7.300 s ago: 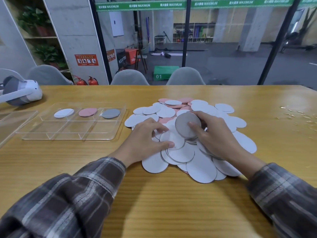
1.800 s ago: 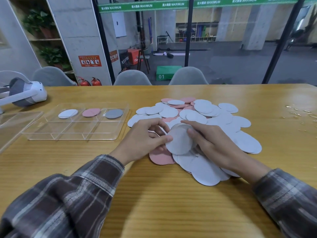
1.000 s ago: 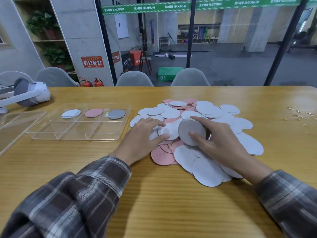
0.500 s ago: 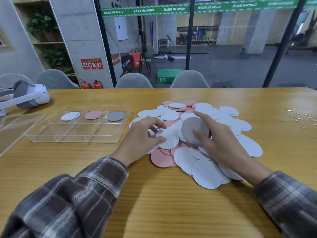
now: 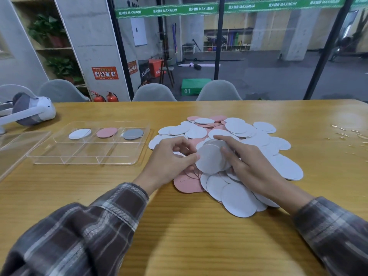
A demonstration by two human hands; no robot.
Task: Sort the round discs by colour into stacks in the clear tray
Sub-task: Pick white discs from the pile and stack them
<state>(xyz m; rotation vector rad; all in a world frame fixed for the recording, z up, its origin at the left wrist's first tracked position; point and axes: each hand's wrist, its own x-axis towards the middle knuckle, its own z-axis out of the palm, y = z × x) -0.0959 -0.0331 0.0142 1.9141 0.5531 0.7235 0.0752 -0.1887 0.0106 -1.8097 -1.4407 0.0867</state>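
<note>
Head view: pile (image 5: pixel 258 136) of white and pink discs on the table, right of the tray (image 5: pixel 83 162), whose far row holds a white disc (image 5: pixel 79 134), a pink disc (image 5: pixel 107 132) and a grey disc (image 5: pixel 132 134), apparently seeding each colour's stack. Right hand (image 5: pixel 249 164) grips a bundle (image 5: pixel 211 158) of pale discs tilted above the pile, probably gathering one colour for transfer. Left hand (image 5: pixel 171 156), nearer the tray, pinches the bundle's edge, seemingly steadying it.

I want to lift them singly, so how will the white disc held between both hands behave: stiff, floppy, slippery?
The white disc is probably stiff: it stands tilted yet uncurved, held near its rim by the left hand and right hand. It looks thin, so likely light. The pile lies fanned and overlapped, so it may slide easily.
</note>
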